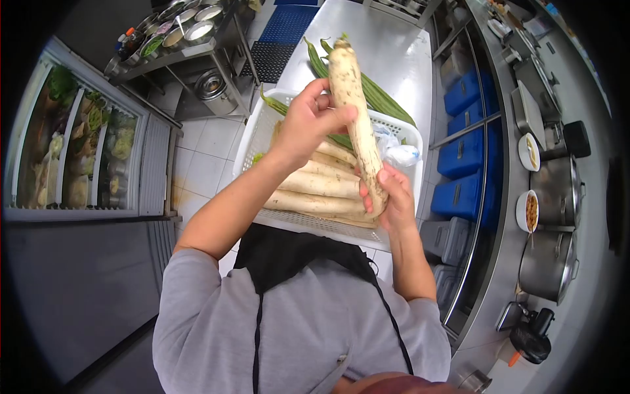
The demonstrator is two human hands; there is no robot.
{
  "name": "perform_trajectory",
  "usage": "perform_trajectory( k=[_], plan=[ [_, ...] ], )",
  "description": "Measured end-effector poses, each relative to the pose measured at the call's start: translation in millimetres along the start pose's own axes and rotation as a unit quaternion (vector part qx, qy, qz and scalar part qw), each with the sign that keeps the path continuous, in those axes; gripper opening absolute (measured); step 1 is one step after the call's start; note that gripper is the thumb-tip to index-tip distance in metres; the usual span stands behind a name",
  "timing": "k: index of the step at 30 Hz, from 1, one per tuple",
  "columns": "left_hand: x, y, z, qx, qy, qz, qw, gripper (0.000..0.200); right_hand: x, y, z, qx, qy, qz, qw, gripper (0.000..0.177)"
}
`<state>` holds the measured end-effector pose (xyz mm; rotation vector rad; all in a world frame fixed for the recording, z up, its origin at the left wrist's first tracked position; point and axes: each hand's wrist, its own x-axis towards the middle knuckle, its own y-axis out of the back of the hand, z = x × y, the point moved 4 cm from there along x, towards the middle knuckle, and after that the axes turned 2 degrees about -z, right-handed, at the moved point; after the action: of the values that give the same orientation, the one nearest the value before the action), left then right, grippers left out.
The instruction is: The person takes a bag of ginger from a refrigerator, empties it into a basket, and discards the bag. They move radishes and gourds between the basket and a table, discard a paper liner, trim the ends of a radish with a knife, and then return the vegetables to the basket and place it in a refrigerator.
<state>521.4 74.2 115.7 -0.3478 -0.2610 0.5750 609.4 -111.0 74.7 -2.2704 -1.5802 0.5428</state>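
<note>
A long white daikon radish with brown specks is held up at a tilt over a white plastic basket. My left hand grips it around the upper middle, thumb across its front. Lower down, my right hand is wrapped round the narrow tip. Several more daikon radishes lie side by side in the basket below. Long green ridged gourds lie across the far side of the basket, partly behind the held radish. A clear plastic bag sits at the basket's right side.
The basket stands on a steel table. To the left are a glass-door fridge with vegetables and a rack of ingredient pans. On the right, blue bins sit under a counter with large pots and small bowls.
</note>
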Motion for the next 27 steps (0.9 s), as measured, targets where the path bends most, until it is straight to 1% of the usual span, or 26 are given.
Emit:
perform_trajectory(
  k=[3,4,7,10,13,16,19,20,21,22,23,24,26,27],
  plan=[
    [0,0,3,-0.093,0.052,-0.008,0.994,0.045,-1,-1,-17,-0.139,0.041,0.057,0.988,0.039],
    [1,2,-2,-0.094,0.055,0.004,0.994,0.042,0,-1,-18,-0.161,0.062,0.054,0.983,0.038],
    [3,13,-13,-0.137,0.038,-0.018,0.990,0.042,2,-1,-18,-0.227,0.125,0.048,0.965,0.038],
    [3,21,-20,-0.184,0.071,-0.019,0.980,0.043,0,-5,-22,-0.376,0.200,0.040,0.904,0.035],
    [4,21,-16,-0.188,0.052,-0.031,0.980,0.050,0,-11,-28,-0.377,0.171,0.045,0.909,0.031],
    [4,13,-7,-0.177,0.034,-0.030,0.983,0.057,6,-2,-34,-0.239,0.144,0.037,0.959,0.030],
    [-3,15,0,-0.104,0.042,-0.044,0.993,0.063,15,9,-68,-0.276,0.160,0.069,0.945,0.033],
    [-7,20,-2,-0.073,0.056,-0.042,0.995,0.063,25,21,-77,-0.337,0.177,0.080,0.921,0.033],
    [-10,24,-3,-0.005,0.067,-0.062,0.996,0.062,36,32,-87,-0.391,0.172,0.101,0.898,0.032],
    [-15,28,-4,0.063,0.079,-0.080,0.992,0.062,50,42,-96,-0.448,0.207,0.130,0.860,0.035],
    [-21,34,-7,0.131,0.091,-0.098,0.982,0.062,64,50,-108,-0.520,0.220,0.147,0.812,0.039],
    [-29,42,-14,0.181,0.109,-0.123,0.970,0.058,83,66,-112,-0.567,0.197,0.162,0.783,0.042],
    [-45,55,-22,0.312,0.098,-0.169,0.930,0.058,124,106,-115,-0.668,0.138,0.178,0.709,0.041],
    [-56,59,-26,0.372,0.097,-0.191,0.903,0.059,143,129,-111,-0.694,0.120,0.185,0.685,0.041]
  ],
)
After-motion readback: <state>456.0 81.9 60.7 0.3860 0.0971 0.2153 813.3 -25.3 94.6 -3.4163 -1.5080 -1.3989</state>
